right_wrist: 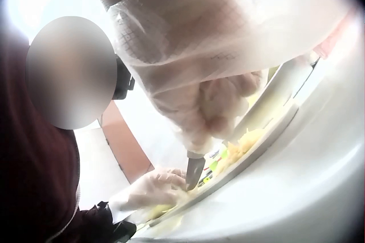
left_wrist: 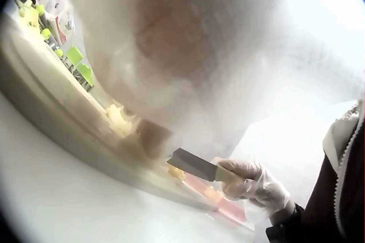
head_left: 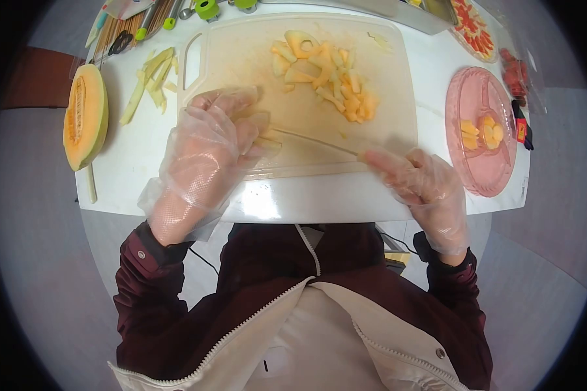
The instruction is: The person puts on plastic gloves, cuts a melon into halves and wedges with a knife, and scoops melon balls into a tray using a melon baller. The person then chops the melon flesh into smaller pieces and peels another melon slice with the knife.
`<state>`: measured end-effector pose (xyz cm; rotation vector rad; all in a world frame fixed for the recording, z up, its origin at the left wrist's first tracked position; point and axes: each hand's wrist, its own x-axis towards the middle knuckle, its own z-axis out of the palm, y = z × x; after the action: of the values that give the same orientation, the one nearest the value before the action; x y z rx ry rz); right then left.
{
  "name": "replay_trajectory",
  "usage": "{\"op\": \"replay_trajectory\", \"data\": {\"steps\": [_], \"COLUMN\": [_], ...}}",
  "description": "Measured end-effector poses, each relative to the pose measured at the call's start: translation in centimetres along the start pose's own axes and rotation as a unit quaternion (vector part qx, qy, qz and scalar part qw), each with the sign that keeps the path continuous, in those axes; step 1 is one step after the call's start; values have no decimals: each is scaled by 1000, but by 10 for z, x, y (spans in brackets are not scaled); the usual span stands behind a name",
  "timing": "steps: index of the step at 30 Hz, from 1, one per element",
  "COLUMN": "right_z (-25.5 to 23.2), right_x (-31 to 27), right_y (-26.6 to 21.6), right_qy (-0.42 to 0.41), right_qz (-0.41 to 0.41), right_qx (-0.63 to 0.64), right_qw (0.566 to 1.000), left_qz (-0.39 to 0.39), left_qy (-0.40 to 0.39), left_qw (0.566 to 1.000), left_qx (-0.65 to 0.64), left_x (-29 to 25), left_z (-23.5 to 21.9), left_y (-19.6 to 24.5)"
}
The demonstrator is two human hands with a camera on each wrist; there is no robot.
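Observation:
In a clear plastic glove, my left hand (head_left: 205,140) holds down a pale melon piece (head_left: 267,144) near the front left of the cutting board (head_left: 391,143). The fingers cover most of that piece. My gloved right hand (head_left: 424,179) grips the pale handle of a knife (head_left: 316,141), whose blade reaches left across the board with its tip at the melon by the left fingers. The left wrist view shows the blade (left_wrist: 197,165) broadside. Seen from the right wrist, the blade (right_wrist: 194,170) points down beside the left hand (right_wrist: 154,189). Behind the knife lie cut orange melon pieces (head_left: 326,72).
Left of the board are rind strips (head_left: 151,81) and a cut melon half (head_left: 87,117) with seeds. A pink plate (head_left: 460,130) on the right carries several melon pieces. Green-handled tools (head_left: 207,9) and skewers (head_left: 116,29) lie at the back, with a red-topped dish (head_left: 473,29) at back right.

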<state>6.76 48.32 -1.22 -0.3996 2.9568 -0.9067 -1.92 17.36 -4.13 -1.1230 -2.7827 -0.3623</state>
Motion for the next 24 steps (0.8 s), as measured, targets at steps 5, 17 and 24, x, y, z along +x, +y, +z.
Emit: {"op": "replay_trajectory", "data": {"steps": [5, 17, 24], "right_z": [-2, 18, 21], "right_x": [-12, -11, -13], "right_y": [2, -7, -1], "right_qy": [-7, -20, 2], "right_qz": [41, 52, 41], "right_qx": [41, 50, 57], "right_qw": [998, 997, 998], "left_qz": [-35, -76, -179], "left_qy": [21, 13, 10], "left_qw": [998, 994, 983], "left_qx": [-52, -81, -43], "left_x": [-7, 1, 1], "left_z": [0, 8, 19], "left_y": [-1, 17, 42]}}
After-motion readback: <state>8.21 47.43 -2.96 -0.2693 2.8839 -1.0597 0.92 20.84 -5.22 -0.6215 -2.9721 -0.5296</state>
